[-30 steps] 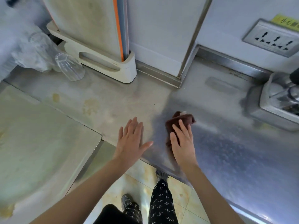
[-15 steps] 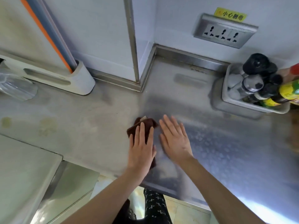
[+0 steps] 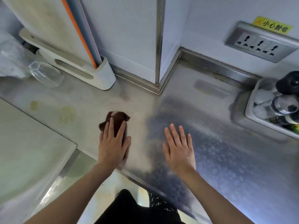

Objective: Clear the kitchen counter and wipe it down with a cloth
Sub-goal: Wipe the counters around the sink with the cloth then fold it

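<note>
A small dark brown cloth lies bunched on the steel counter near its front edge. My left hand presses flat on the cloth, fingers spread over it, with the cloth's far end showing beyond the fingertips. My right hand rests flat on the bare counter to the right of the cloth, fingers apart, holding nothing. The counter right of the cloth looks darker and damp; the part to the left is dull, with yellowish stains.
A white cutting-board holder with upright boards stands at the back left, and a clear glass lies beside it. A grey bin of bottles sits at the right under a wall socket. A lower pale surface adjoins at the left.
The cloth has passed from my right hand to my left. My left hand has slid it leftward, and my hands have moved apart. My right hand now lies bare on the counter.
</note>
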Available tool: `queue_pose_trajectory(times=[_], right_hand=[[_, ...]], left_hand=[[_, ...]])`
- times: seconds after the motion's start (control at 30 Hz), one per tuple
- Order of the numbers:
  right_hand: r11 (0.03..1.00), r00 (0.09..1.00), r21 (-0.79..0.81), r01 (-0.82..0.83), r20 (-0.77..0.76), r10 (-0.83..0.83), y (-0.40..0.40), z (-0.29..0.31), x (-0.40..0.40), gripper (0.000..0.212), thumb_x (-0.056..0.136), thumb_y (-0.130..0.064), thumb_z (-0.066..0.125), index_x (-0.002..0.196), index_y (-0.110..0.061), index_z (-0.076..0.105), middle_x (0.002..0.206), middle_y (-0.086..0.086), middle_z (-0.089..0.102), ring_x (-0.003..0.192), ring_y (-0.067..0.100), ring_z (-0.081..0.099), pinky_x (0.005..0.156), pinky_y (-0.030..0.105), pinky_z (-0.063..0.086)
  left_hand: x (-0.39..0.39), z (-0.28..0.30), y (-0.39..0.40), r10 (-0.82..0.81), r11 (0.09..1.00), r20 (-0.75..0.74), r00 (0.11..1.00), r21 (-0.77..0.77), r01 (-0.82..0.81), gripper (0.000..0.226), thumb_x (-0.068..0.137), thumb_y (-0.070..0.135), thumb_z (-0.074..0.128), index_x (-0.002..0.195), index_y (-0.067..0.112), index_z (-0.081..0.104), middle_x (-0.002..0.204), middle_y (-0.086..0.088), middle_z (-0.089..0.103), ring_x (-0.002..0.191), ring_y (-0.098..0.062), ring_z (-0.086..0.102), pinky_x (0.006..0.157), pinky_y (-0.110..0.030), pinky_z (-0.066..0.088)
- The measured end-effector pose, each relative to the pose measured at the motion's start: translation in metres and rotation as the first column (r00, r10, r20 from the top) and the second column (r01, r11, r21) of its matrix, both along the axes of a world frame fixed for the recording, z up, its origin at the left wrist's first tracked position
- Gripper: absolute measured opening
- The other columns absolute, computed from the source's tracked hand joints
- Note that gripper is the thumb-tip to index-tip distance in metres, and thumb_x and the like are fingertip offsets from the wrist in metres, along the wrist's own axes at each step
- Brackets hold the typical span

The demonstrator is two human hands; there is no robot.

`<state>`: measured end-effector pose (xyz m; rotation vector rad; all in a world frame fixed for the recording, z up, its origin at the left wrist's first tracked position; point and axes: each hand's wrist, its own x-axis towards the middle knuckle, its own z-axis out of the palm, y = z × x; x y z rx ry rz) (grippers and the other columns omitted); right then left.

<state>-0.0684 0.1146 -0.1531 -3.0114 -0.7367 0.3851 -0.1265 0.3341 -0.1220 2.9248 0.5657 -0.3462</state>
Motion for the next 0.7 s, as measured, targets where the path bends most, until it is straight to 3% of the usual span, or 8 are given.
queue_pose_trajectory(times=[0.1, 0.2, 0.27, 0.33, 0.4, 0.5, 0.6, 0.7], right_hand=[[1.0, 1.0, -0.008, -0.008, 0.008, 0.008, 0.0, -0.001, 0.0, 0.054, 0.095, -0.04, 0.025, 0.143, -0.018, 0.031, 0.15, 0.003, 0.033, 0.139, 0.029, 0.029, 0.108, 0.049, 0.022], [1.0, 1.0, -0.002, 0.017, 0.001, -0.017, 0.003, 0.004, -0.001, 0.054, 0.095, -0.041, 0.022, 0.142, -0.018, 0.035, 0.149, 0.004, 0.035, 0.138, 0.031, 0.029, 0.109, 0.05, 0.022], [1.0, 1.0, 0.015, 0.025, -0.001, -0.025, 0.015, 0.01, 0.002, 0.054, 0.094, -0.041, 0.024, 0.14, -0.018, 0.039, 0.148, 0.005, 0.038, 0.137, 0.032, 0.032, 0.109, 0.05, 0.021], [0.998, 0.999, 0.052, -0.034, 0.006, 0.033, 0.039, 0.013, 0.013, 0.052, 0.093, -0.04, 0.026, 0.138, -0.019, 0.041, 0.147, 0.004, 0.039, 0.136, 0.032, 0.035, 0.108, 0.05, 0.024], [0.986, 0.993, 0.122, -0.114, -0.016, 0.116, 0.075, 0.013, 0.026, 0.053, 0.092, -0.041, 0.026, 0.138, -0.02, 0.042, 0.147, 0.005, 0.04, 0.135, 0.033, 0.036, 0.107, 0.052, 0.029], [0.951, 0.96, 0.172, -0.257, -0.073, 0.272, 0.14, 0.015, 0.036, 0.058, 0.092, -0.045, 0.018, 0.143, -0.022, 0.031, 0.153, 0.005, 0.026, 0.14, 0.033, 0.024, 0.11, 0.054, 0.023], [0.927, 0.932, 0.166, -0.335, -0.084, 0.352, 0.189, 0.013, 0.03, 0.056, 0.095, -0.042, 0.013, 0.148, -0.023, 0.015, 0.158, 0.002, 0.011, 0.144, 0.028, 0.01, 0.115, 0.05, 0.011], [0.944, 0.946, 0.127, -0.305, -0.074, 0.315, 0.209, 0.005, 0.023, 0.054, 0.097, -0.036, 0.008, 0.149, -0.02, 0.007, 0.158, 0.002, 0.004, 0.145, 0.025, 0.001, 0.116, 0.045, 0.003]], left_hand=[[-0.015, -0.002, -0.019, -0.313, 0.949, 0.006, 0.95, -0.032, 0.313, 0.047, 0.092, 0.044, 0.028, 0.133, 0.029, 0.042, 0.142, -0.017, 0.042, 0.128, -0.035, 0.045, 0.098, -0.046, 0.044], [-0.032, -0.003, -0.027, -0.472, 0.881, -0.025, 0.881, 0.0, 0.472, 0.048, 0.085, 0.032, 0.037, 0.133, 0.035, 0.042, 0.142, -0.007, 0.046, 0.127, -0.026, 0.048, 0.097, -0.042, 0.045], [-0.036, -0.001, -0.009, -0.355, 0.933, -0.052, 0.933, 0.051, 0.357, 0.052, 0.083, 0.025, 0.04, 0.134, 0.033, 0.04, 0.142, -0.009, 0.046, 0.126, -0.028, 0.049, 0.096, -0.042, 0.046], [-0.031, -0.001, 0.025, -0.109, 0.989, -0.042, 0.993, 0.1, 0.113, 0.055, 0.085, 0.02, 0.051, 0.137, 0.03, 0.037, 0.144, -0.013, 0.041, 0.128, -0.032, 0.046, 0.095, -0.045, 0.045], [-0.026, -0.002, 0.063, 0.055, 0.993, -0.035, 0.998, 0.105, -0.051, 0.049, 0.092, 0.027, 0.044, 0.139, 0.029, 0.033, 0.147, -0.015, 0.035, 0.132, -0.035, 0.039, 0.098, -0.048, 0.04], [-0.023, -0.003, 0.097, 0.017, 0.994, -0.027, 1.0, 0.11, -0.014, 0.049, 0.093, 0.04, 0.023, 0.139, 0.03, 0.032, 0.148, -0.015, 0.033, 0.132, -0.036, 0.038, 0.1, -0.048, 0.039], [-0.029, -0.008, 0.092, -0.077, 0.984, -0.037, 0.996, 0.156, 0.082, 0.049, 0.091, 0.036, 0.039, 0.138, 0.025, 0.035, 0.145, -0.017, 0.038, 0.128, -0.036, 0.044, 0.098, -0.047, 0.043], [-0.043, -0.008, 0.086, -0.138, 0.982, -0.035, 0.99, 0.126, 0.142, 0.052, 0.088, 0.034, 0.033, 0.139, 0.026, 0.032, 0.145, -0.012, 0.04, 0.13, -0.03, 0.044, 0.102, -0.044, 0.041]])
